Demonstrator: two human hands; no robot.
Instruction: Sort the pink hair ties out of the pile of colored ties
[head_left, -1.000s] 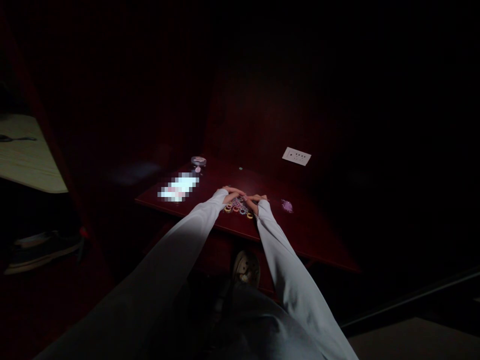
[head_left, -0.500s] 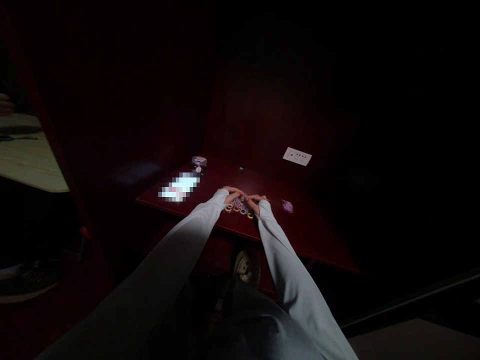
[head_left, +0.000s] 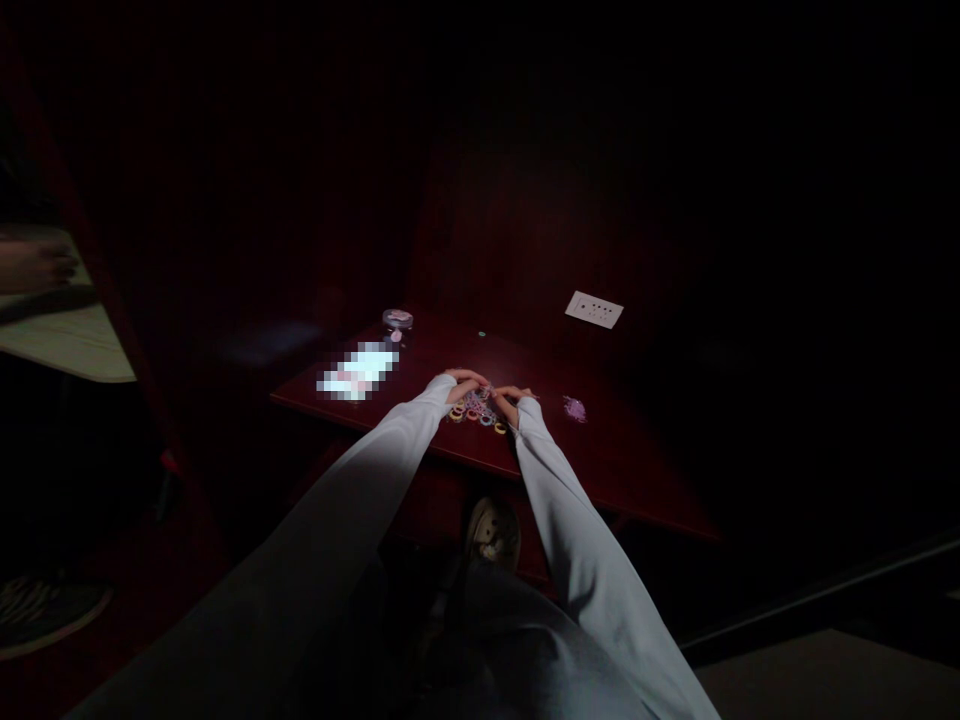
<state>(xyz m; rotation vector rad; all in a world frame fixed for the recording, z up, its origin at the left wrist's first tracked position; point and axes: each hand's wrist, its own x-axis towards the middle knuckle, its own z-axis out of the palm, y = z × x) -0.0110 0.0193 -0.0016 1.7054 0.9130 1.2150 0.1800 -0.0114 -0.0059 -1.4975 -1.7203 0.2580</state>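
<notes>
Left hand [head_left: 466,381] and right hand [head_left: 513,396] are almost touching; coloured rings [head_left: 475,410] are lying between them, toward the body; whether fingers are clamping anything, one cannot tell.

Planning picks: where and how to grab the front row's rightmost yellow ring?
Probably pinch the near rim of the yellow ring, coming from the table's front edge: it appears flat with an open middle, other rings lie behind it, and the right sleeve crowds its right side.
</notes>
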